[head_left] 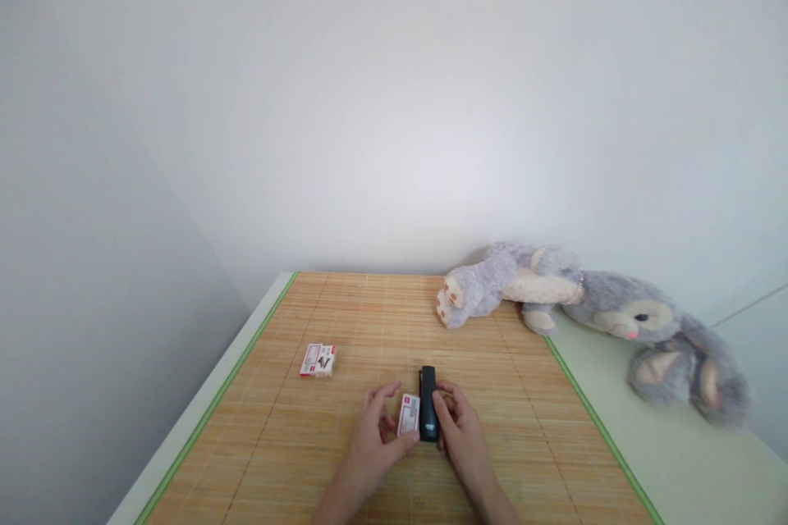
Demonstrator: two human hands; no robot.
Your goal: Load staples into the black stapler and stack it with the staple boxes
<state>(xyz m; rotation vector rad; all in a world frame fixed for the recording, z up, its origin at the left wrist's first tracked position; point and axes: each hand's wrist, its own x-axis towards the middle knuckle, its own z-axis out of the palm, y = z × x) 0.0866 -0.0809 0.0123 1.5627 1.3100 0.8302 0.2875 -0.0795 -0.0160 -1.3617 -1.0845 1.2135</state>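
Observation:
A black stapler (429,406) lies lengthwise on the bamboo mat, pointing away from me. My right hand (460,426) grips its right side, with the thumb by the top edge and the other fingers bent beside it. Just left of the stapler is a small white box with pink print (408,415), very close to it or touching. My left hand (375,436) holds this box, the thumb at its lower corner and the curled fingers along its left side, while the index finger stretches past it. The box's lower end is partly hidden by the thumb.
Farther left on the bamboo mat (369,312) lie white boxes with red and pink print (318,360), one seemingly on another. A grey plush rabbit (547,287) lies along the back right, its head over the pale table (652,443). A white wall (394,98) stands behind.

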